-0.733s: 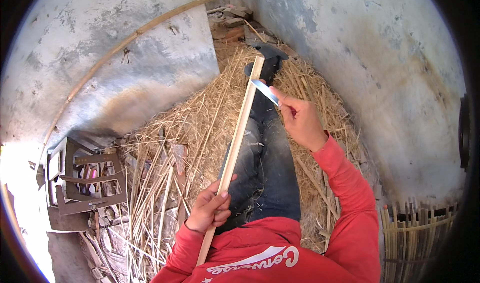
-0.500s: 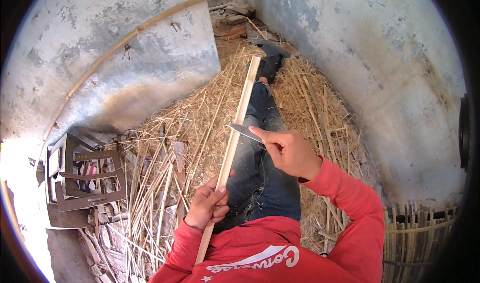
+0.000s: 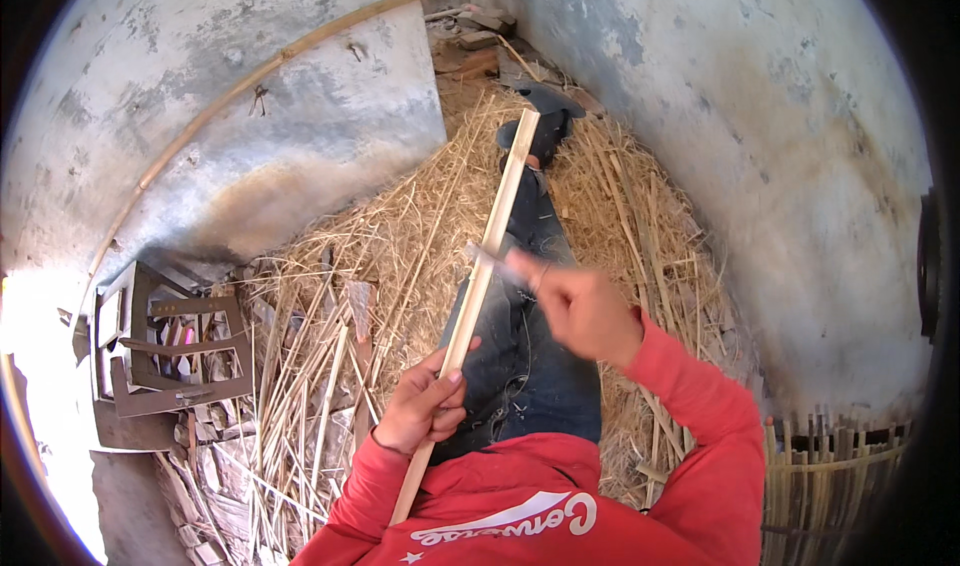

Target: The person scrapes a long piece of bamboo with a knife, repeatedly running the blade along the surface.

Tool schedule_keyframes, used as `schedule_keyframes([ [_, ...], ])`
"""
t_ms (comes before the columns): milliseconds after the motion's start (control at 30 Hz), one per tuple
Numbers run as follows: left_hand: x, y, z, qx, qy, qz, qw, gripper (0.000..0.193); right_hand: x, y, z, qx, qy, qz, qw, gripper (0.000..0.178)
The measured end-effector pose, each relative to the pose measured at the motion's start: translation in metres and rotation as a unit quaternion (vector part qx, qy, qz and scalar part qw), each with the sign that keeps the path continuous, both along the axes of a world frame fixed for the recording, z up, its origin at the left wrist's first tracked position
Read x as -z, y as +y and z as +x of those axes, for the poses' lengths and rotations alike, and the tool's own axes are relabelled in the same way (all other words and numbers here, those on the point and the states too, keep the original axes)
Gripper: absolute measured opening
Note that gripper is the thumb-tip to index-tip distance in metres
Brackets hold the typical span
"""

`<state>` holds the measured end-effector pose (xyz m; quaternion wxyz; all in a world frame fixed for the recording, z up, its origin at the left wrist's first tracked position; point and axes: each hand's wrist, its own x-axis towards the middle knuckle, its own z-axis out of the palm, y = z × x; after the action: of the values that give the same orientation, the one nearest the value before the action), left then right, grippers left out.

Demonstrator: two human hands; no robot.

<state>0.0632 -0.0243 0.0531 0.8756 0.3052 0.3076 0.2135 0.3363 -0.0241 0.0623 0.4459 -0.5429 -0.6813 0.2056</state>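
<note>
A long split bamboo strip (image 3: 503, 209) runs slantwise from my lap up toward my feet, its pale hollow side showing. My left hand (image 3: 424, 402) is wrapped round its lower part, thumb on top. To the right of the strip, my right hand (image 3: 585, 309) is closed on a knife (image 3: 497, 263), smeared by motion. The blade crosses the strip about midway along; whether it bites into the bamboo I cannot tell. The knife's handle is hidden in my fist. Beneath the strip my legs in dark jeans (image 3: 490, 366) stretch out over the shavings.
Bamboo shavings and thin strips (image 3: 340, 256) cover the floor on both sides. A broken wooden frame (image 3: 180, 396) stands at the left, an upright slatted bamboo basket (image 3: 830, 476) at the lower right. A curved pole (image 3: 290, 52) arcs before the left wall; another wall (image 3: 760, 146) rises at right.
The far end of the bamboo strip has swung slightly to the right. My right hand has shifted a little right and down with the knife, now blurred. My left hand keeps its grip.
</note>
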Motion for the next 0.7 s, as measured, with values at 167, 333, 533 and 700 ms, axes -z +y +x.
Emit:
schedule_keyframes([
  [167,0.001,0.001,-0.004,-0.009,-0.002,0.002,1.000,0.050,-0.008,-0.012,-0.016,-0.055,-0.011,-0.043,0.998,0.018],
  [333,0.006,0.003,-0.002,-0.014,-0.002,-0.003,1.000,0.052,0.000,-0.026,-0.025,-0.156,-0.076,-0.053,0.983,0.040],
  [533,0.003,0.005,-0.004,-0.012,0.000,-0.008,1.000,0.053,-0.013,-0.007,-0.023,-0.057,-0.013,-0.046,0.997,0.044],
  [700,0.002,0.002,-0.005,-0.018,-0.042,-0.029,0.999,0.049,-0.011,-0.001,-0.023,-0.083,-0.084,0.027,0.993,0.043],
])
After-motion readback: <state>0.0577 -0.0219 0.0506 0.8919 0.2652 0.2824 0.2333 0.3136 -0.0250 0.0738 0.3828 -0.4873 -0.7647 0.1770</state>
